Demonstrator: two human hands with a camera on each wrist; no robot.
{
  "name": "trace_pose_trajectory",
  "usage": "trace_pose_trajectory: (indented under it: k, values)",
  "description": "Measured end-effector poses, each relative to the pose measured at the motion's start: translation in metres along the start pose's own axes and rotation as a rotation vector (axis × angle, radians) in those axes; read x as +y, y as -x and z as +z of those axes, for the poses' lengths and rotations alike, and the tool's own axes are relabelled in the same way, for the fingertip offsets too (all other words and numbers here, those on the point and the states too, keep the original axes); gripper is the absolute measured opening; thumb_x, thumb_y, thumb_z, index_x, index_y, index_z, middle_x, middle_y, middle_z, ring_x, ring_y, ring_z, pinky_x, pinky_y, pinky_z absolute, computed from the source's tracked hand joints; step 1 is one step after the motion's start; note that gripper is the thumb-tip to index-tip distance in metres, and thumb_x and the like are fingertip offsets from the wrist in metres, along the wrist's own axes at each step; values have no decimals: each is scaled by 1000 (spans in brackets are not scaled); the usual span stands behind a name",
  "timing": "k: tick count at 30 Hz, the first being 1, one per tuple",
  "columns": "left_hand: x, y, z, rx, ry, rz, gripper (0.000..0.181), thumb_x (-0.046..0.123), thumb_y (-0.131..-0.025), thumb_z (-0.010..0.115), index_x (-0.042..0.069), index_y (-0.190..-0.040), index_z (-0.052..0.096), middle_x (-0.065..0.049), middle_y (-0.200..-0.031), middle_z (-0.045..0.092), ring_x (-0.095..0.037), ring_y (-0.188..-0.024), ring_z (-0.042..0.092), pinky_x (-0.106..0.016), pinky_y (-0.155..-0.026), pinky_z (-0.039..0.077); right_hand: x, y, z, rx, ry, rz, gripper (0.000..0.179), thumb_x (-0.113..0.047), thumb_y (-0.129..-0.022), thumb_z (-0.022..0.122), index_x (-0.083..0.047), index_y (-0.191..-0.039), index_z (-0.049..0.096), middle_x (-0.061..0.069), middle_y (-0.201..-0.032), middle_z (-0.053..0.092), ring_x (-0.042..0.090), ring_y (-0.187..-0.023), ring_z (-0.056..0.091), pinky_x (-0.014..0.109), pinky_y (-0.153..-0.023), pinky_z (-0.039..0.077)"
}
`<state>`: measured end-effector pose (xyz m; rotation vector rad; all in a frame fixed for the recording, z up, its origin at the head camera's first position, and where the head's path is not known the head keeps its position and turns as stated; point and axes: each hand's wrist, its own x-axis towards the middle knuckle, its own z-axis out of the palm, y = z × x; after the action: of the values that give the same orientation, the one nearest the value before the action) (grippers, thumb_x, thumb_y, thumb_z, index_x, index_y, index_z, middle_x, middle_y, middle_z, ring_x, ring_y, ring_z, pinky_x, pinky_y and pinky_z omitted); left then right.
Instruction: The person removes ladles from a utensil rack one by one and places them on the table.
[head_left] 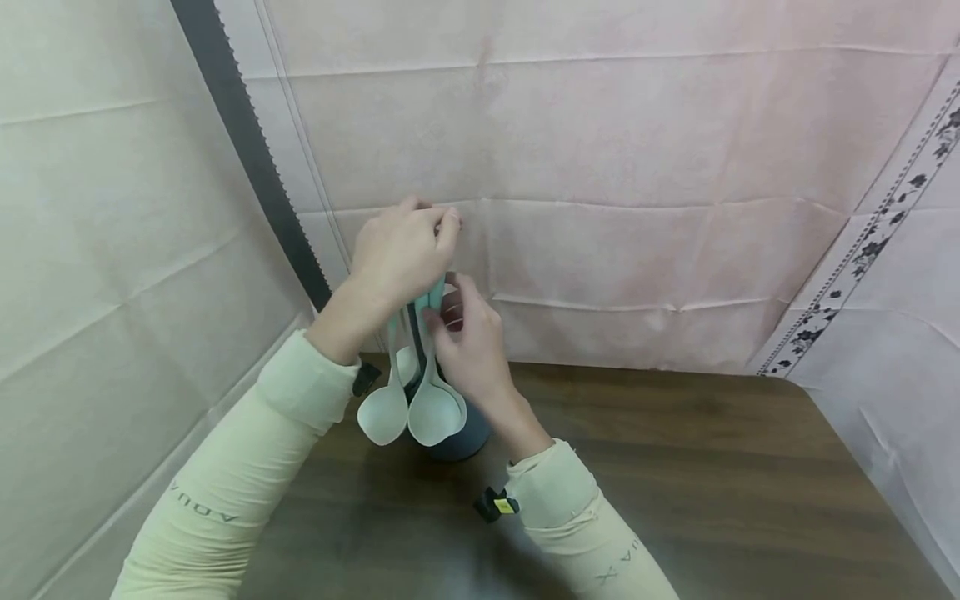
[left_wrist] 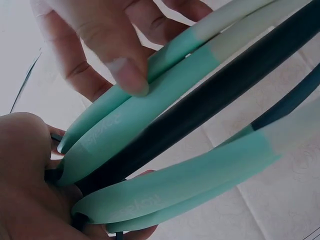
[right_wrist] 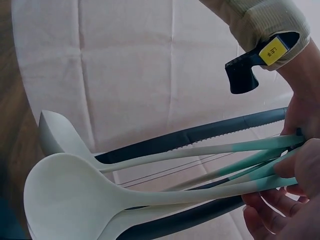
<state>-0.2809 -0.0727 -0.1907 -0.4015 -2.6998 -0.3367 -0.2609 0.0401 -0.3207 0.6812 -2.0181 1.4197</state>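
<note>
A bunch of kitchen utensils hangs bowls-down, among them a white ladle and a white spoon-like utensil overlapping another. Their handles end in mint-green grips; one utensil has a long black handle. My left hand holds the bunch by the handle tops, fingers curled around the ends. Lower down, my right hand pinches two of the green grips, its thumb on the front one. In the right wrist view, the nearest white bowl partly covers the utensils behind it.
Behind the hanging bowls, a dark blue-grey round container stands on the brown wooden table. Creased pale cloth forms the back and sides, with a dark strip at the left corner.
</note>
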Motion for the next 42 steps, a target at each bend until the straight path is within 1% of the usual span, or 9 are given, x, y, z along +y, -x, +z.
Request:
trace_pose_trajectory:
  k: [4, 8, 13, 17, 21, 25, 30, 38, 42]
  values:
    - [0, 0, -2, -13, -3, 7, 64, 47, -112, 17, 24, -151, 62, -11, -153, 56, -38, -138, 54, -58, -110, 44, 1, 0, -2, -9, 2, -7, 41, -10, -102, 67, -8, -141, 56, 7, -97, 69, 16, -82, 70, 27, -77, 61]
    - [-9, 1, -5, -42, 35, 76, 66, 56, -112, 21, 21, -156, 55, -13, -150, 57, -37, -135, 55, -57, -111, 42, 2, 0, -3, -25, 10, -6, 39, -10, -102, 67, -9, -139, 56, 6, -96, 69, 14, -81, 70, 27, -76, 60]
    - [-33, 1, -17, -139, 170, 215, 64, 61, -108, 43, 24, -160, 50, -12, -155, 52, -35, -137, 54, -60, -110, 43, 2, 1, -6, -71, 20, -20, 39, -10, -103, 65, -9, -141, 55, 5, -95, 69, 13, -81, 69, 27, -76, 60]
    - [-54, -5, -22, -187, 200, 289, 69, 62, -102, 57, 28, -161, 47, -8, -160, 48, -33, -143, 49, -63, -113, 40, 3, 0, -10, -97, 14, -16, 41, -9, -104, 64, -10, -144, 54, 5, -96, 69, 14, -81, 69, 30, -76, 60]
    - [-65, -9, -11, -151, 221, 317, 67, 66, -100, 55, 33, -159, 50, -3, -159, 50, -31, -144, 48, -64, -113, 40, 5, 0, -14, -102, 18, -6, 42, -8, -104, 65, -11, -145, 55, 6, -97, 69, 16, -80, 69, 32, -76, 61]
    - [-66, -7, -3, -105, 224, 323, 62, 65, -103, 46, 35, -158, 52, 0, -160, 49, -30, -146, 47, -64, -115, 38, 6, -1, -17, -117, 28, -23, 44, -9, -105, 64, -10, -147, 54, 7, -98, 69, 18, -82, 70, 32, -77, 61]
    - [-61, -7, -1, -62, 203, 359, 62, 63, -106, 42, 31, -158, 52, 0, -160, 50, -27, -150, 42, -61, -119, 34, 7, -1, -20, -110, 16, -29, 46, -7, -105, 63, -10, -150, 53, 8, -99, 69, 21, -83, 70, 36, -77, 61]
    - [-65, -9, 1, -24, 264, 462, 48, 48, -109, 48, 26, -148, 64, 4, -155, 55, -22, -149, 43, -57, -119, 35, 2, 2, -25, -118, 15, -24, 49, -8, -105, 62, -9, -153, 53, 6, -100, 67, 15, -85, 66, 31, -77, 60]
    - [-65, -8, 1, 0, 259, 467, 47, 49, -110, 45, 24, -142, 70, 6, -152, 59, -20, -148, 43, -55, -119, 36, -1, 3, -28, -112, 19, -39, 51, -7, -105, 62, -9, -154, 52, 6, -99, 66, 14, -84, 65, 30, -76, 60]
